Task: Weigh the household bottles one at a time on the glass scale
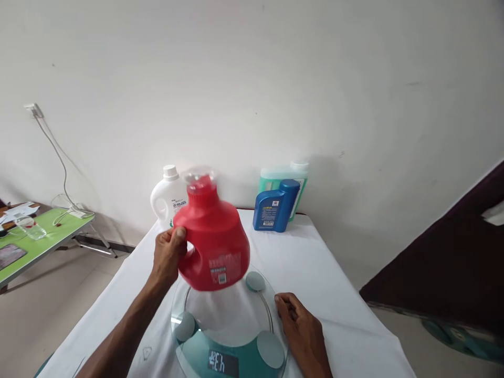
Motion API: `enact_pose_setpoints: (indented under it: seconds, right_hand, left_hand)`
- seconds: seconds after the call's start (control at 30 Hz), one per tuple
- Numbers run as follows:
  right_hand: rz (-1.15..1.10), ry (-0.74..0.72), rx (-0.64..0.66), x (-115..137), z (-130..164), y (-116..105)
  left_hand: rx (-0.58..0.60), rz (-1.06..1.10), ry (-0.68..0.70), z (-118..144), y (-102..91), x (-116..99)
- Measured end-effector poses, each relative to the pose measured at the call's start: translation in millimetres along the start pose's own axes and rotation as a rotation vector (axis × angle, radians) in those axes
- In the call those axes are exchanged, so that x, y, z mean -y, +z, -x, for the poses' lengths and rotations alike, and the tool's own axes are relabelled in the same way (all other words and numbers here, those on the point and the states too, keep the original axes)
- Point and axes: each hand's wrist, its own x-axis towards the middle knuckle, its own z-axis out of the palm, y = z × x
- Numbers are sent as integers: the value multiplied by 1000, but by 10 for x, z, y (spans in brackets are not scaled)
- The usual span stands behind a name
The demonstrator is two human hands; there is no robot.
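Note:
My left hand [168,255] grips the handle of a red detergent jug [214,240] with a clear cap and holds it tilted in the air above a round glass bathroom scale [236,336]. The scale lies on a white cloth-covered table [334,294], and its display shows digits. My right hand [300,324] rests on the cloth at the scale's right rim, fingers touching the glass edge.
At the table's far end stand a white jug [167,198], a blue bottle [275,206] and a green bottle [293,181] against the wall. A low green folding table [43,236] with papers and a clear container is at the left. Dark furniture is at the right.

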Motion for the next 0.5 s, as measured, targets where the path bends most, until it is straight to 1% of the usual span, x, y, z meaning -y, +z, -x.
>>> enact_pose_setpoints:
  seconds: [0.1, 0.17, 0.2, 0.27, 0.33, 0.43, 0.5]
  right_hand:
    - [-4, -5, -19, -10, -5, 8]
    - [0, -6, -31, 5, -3, 10]
    - [1, -9, -36, 17, 0, 9]
    - [2, -20, -42, 45, 5, 5]
    - [0, -27, -46, 66, 9, 0]
    - [-4, -21, -52, 76, 14, -6]
    - [-2, -1, -46, 72, 17, -11]
  left_hand:
    - [-79, 23, 110, -326, 154, -193]
    - [-123, 37, 167, -568, 295, -212]
    - [-141, 39, 189, -687, 368, -179]
    - [-162, 21, 216, -908, 502, -38]
    - [-181, -18, 218, -1094, 614, 171]
    - [-194, -55, 194, -1300, 736, 507]
    - [-190, -57, 178, -1392, 785, 685]
